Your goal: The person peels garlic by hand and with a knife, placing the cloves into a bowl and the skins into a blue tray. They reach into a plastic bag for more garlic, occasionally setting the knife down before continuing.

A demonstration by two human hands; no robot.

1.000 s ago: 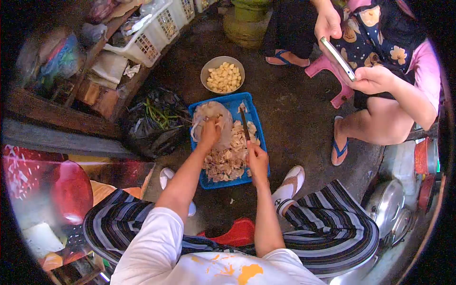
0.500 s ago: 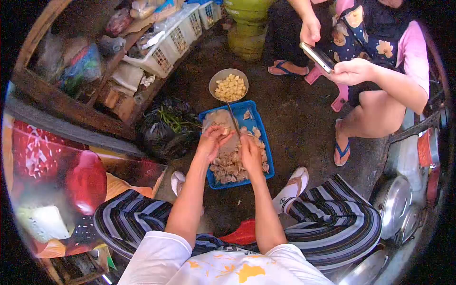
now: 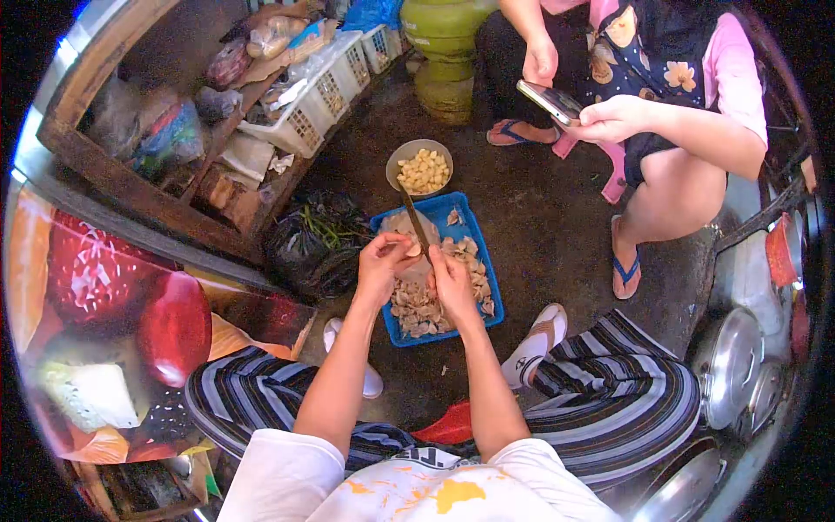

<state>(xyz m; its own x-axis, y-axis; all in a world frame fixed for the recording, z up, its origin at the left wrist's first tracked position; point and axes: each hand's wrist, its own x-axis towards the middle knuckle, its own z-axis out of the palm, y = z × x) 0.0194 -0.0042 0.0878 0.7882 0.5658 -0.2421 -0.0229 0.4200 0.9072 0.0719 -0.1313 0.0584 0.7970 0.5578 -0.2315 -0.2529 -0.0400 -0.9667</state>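
Observation:
My left hand (image 3: 381,268) pinches a pale garlic clove (image 3: 414,250) between thumb and fingertips. A knife (image 3: 412,213) is gripped in my right hand (image 3: 451,283), its long blade pointing away from me and slightly left, close beside the clove. Both hands are above a blue plastic tray (image 3: 496,300), which holds unpeeled garlic cloves (image 3: 424,311) and a translucent plastic bag (image 3: 428,271), partly hidden by my hands. Just beyond the tray, a grey bowl (image 3: 392,165) contains peeled garlic cloves (image 3: 424,171); the knife tip overlaps its near rim in view.
A black plastic bag with green stalks (image 3: 317,235) lies left of the tray. Further left stands a wooden shelf (image 3: 148,187) with white baskets (image 3: 304,122). A green gas cylinder (image 3: 445,52) is behind. At right, a seated person holds a phone (image 3: 550,102). Metal pot lids (image 3: 732,370) stand lower right.
The knife has swung left, its blade now slanting beside the clove. My hands have come closer together. The whole view has shifted slightly.

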